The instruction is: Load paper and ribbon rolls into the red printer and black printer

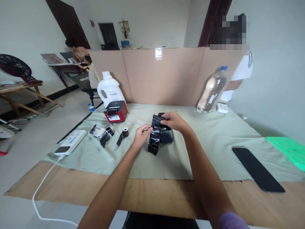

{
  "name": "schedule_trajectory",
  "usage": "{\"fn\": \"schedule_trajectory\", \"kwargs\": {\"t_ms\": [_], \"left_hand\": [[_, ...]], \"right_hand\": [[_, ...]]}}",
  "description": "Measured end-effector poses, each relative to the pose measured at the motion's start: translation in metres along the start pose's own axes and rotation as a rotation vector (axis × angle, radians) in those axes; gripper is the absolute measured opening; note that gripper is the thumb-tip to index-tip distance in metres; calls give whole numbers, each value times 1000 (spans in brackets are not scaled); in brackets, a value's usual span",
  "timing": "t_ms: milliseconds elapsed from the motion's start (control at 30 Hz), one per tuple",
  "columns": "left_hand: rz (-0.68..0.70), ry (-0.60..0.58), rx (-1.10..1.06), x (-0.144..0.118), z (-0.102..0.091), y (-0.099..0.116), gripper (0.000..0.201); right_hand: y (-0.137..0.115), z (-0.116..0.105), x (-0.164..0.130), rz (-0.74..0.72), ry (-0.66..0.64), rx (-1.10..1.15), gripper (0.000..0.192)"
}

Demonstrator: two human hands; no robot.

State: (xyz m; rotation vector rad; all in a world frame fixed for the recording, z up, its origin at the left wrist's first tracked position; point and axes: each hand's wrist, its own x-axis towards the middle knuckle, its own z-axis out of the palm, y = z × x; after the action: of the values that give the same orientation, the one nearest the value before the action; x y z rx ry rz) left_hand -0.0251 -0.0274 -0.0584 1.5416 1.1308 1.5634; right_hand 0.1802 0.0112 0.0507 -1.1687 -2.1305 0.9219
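Observation:
A black paper roll (156, 120) with a shiny, marbled loose strip (154, 141) is between my two hands at the middle of the cloth. My right hand (175, 121) grips the roll from the right, fingers closed on it. At the strip's upper left edge, my left hand (142, 136) pinches with thumb and fingertips. Just behind and beneath sits a small black device (167, 136), which looks like a label printer; hands and roll cover part of it. The strip hangs down in front of the device towards me.
Left on the cloth (95, 162) are a red-and-black printer (122, 112), small rolls (125, 132), a white power strip (71, 142) and a white jug (110, 87). A water bottle (212, 92) leans against the cardboard screen (164, 78). A black phone (258, 168) lies right. People are beyond the screen.

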Motion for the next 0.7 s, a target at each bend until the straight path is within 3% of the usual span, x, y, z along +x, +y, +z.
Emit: {"fn": "schedule_trajectory", "kwargs": {"t_ms": [267,533,700], "left_hand": [[203,42,267,0,-7,12,19],[189,124,279,-3,-8,8,22],[210,11,181,-1,-10,8,49]], "right_hand": [[-8,1,-4,-24,-148,62,23],[-10,7,-2,94,-234,277,24],[-8,8,-3,98,-330,408,31]]}}
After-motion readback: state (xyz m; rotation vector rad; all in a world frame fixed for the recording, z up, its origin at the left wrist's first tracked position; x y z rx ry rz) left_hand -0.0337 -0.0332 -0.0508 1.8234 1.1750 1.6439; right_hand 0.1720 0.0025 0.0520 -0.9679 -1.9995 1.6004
